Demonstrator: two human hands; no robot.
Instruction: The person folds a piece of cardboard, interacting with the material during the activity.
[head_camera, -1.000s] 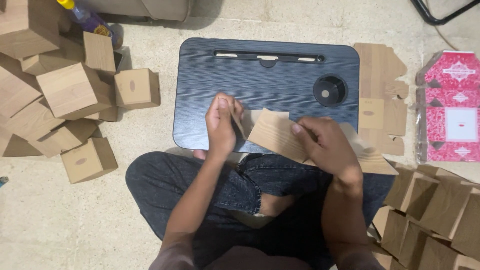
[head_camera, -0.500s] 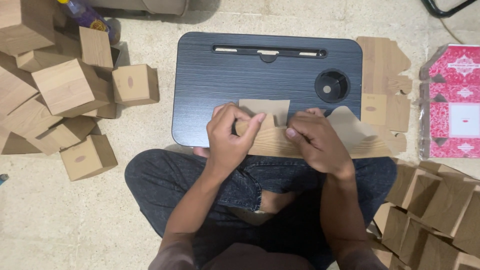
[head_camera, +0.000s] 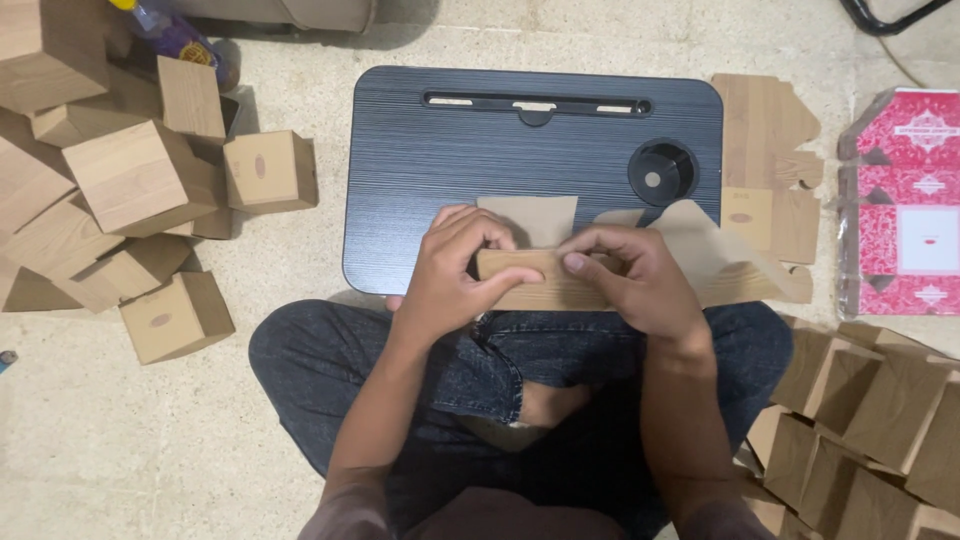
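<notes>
A flat wood-grain cardboard box blank lies across the near edge of a black lap tray. My left hand grips its left part, thumb under, fingers bent over the top fold. My right hand presses the middle and right part, fingertips meeting the left hand's. A flap stands up behind my fingers, and the blank's right end sticks out past my right hand. I sit cross-legged in dark jeans behind the tray.
Several folded wood-grain boxes are piled on the floor at left, and more at lower right. Flat blanks lie right of the tray, beside red patterned flat cartons. A round cup hole sits in the tray.
The blank has turned from a tilted sheet to lie level along the tray's near edge. Both hands have closed in together over its middle, folding a panel over.
</notes>
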